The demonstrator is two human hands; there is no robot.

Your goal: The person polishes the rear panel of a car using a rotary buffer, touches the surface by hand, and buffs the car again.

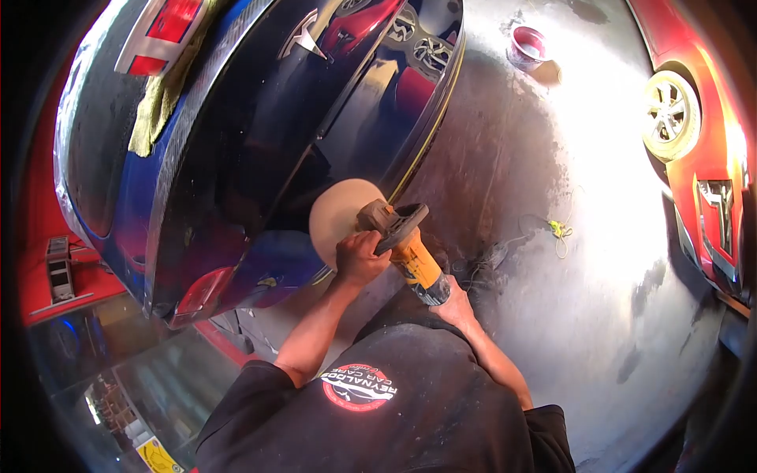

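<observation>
A yellow and black car polisher [415,260] is held in front of my body, its round pale pad [341,217] against or very close to the rear of a dark blue car [260,134]. My left hand [362,258] is closed around the polisher's front handle, near the pad. Farther back, my right hand [453,303] wraps round the black rear end of the tool's body. The fingers of the right hand are partly hidden. Whether the pad is spinning cannot be made out.
A yellowish towel [158,110] lies on the blue car near a red and white box [162,35]. On the concrete floor stand a red bucket [528,46] and a yellow-green plug on a cord [560,229]. A red car [706,142] is parked at right.
</observation>
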